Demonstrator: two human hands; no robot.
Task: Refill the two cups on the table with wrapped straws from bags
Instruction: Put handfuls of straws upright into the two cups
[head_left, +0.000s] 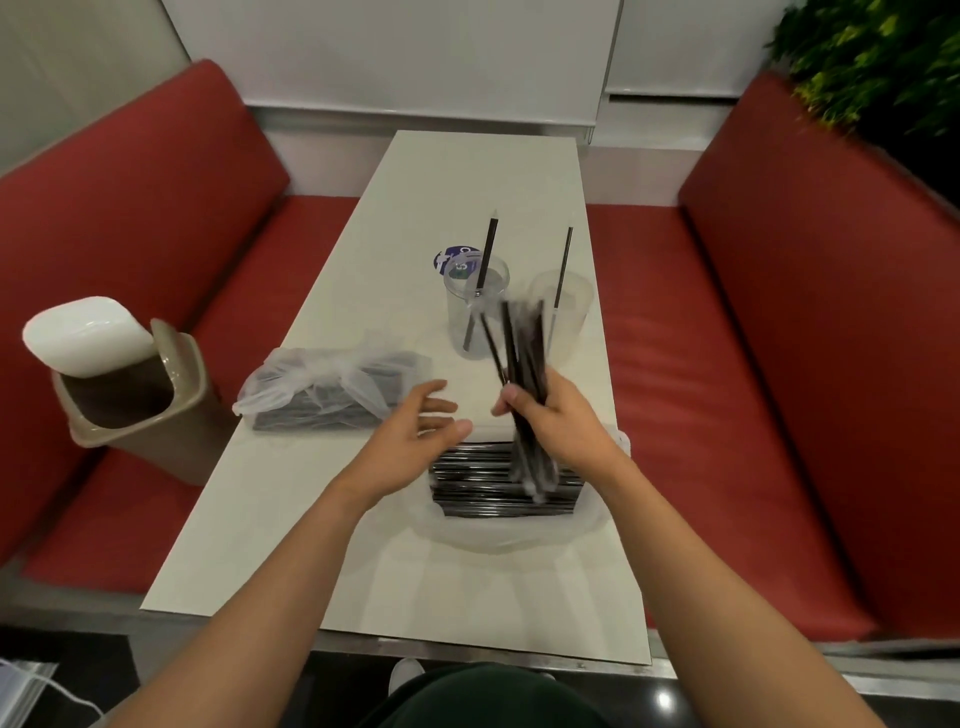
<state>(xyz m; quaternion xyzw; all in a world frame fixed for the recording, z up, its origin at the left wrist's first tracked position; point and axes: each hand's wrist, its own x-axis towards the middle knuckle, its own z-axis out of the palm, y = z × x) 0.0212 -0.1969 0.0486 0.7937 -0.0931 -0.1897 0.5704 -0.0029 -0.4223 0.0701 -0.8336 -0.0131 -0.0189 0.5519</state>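
Head view: looks barely started. Right hand (550, 415) grips wrapped-straw bundle (522, 353) over open bag (467, 538); left hand (410, 431) spread, empty. Left cup (475, 317) and right cup (566, 322) on surface (467, 182) hold one straw each. Tied bag (332, 389) unopened.

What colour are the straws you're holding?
Black. The head view shows the straws in the right hand.

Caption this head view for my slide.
Right hand grips a straw bundle over the open bag; left hand open; two cups behind hold one straw each.
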